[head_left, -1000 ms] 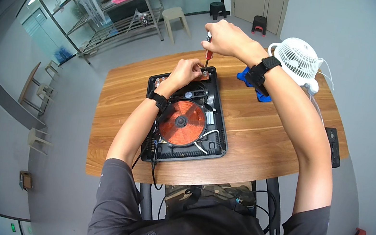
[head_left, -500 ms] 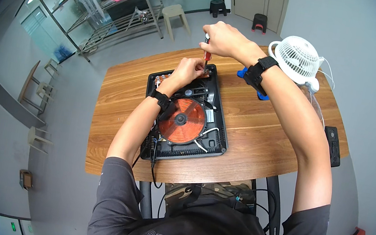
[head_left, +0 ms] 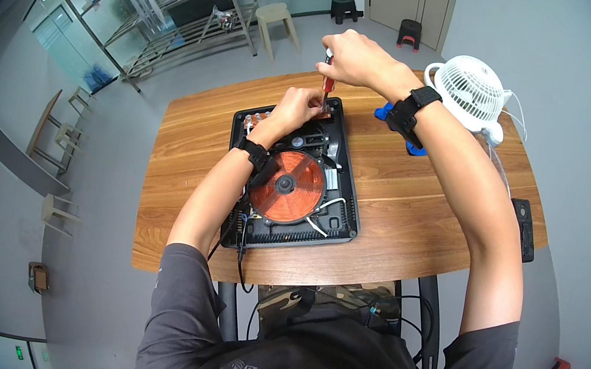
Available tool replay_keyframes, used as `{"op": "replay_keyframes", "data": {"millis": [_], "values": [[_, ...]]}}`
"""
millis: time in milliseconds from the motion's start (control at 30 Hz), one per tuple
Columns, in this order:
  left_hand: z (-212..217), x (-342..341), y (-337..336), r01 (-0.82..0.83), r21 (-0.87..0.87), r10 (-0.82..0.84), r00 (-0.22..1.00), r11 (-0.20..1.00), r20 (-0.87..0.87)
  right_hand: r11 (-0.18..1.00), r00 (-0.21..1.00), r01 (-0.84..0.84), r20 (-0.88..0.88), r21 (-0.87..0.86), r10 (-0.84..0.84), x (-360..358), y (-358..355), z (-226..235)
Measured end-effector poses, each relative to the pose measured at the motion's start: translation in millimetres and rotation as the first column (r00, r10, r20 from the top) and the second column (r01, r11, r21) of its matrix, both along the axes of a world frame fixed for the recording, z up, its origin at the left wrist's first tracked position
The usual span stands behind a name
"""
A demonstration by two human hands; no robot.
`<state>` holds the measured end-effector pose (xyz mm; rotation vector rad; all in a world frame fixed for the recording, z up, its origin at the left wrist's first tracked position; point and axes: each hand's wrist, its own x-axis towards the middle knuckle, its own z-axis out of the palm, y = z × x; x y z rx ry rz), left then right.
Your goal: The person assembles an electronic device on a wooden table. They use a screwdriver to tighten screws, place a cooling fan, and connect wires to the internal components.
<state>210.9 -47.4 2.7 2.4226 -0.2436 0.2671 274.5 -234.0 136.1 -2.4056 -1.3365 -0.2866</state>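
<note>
An opened induction cooker base (head_left: 348,215) with a round copper coil (head_left: 292,207) lies on the wooden table in front of me. My right hand (head_left: 356,58) is wrapped round the red handle of a screwdriver (head_left: 329,85), held upright over the cooker's far end. The screwdriver's shaft points down at the far circuit board, where its tip is too small to make out. My left hand (head_left: 296,111) is closed in a pinch beside the tip, over that far edge; whatever its fingertips grip is hidden. White wires (head_left: 331,203) lie loose beside the coil.
A white fan (head_left: 470,92) stands at the table's far right, with blue objects (head_left: 414,149) partly behind my right wrist. A black power strip (head_left: 523,230) sits at the right edge of the table (head_left: 412,225). A dark cord (head_left: 242,272) hangs over the near edge.
Both hands keep nearly the same place at the cooker's far end, with the screwdriver still upright. The view has shifted very slightly.
</note>
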Motion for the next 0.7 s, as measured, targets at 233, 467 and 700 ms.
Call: {"op": "replay_keyframes", "data": {"millis": [233, 467, 700], "values": [[-6, 5, 3, -0.004, 0.003, 0.004, 1.0, 1.0, -0.014, 1.0, 1.0, -0.01, -0.007, 0.017, 0.01, 2, -2, -2], [-3, 3, 3, -0.001, 0.003, 0.001, 1.0, 1.0, -0.019, 1.0, 1.0, -0.016, 0.013, 0.016, 0.015, 2, 0, -1], [6, -5, -5, -0.015, 0.031, 0.016, 1.0, 0.999, -0.016, 1.0, 1.0, -0.002, -0.001, 0.007, 0.002, 6, 0, -5]]}}
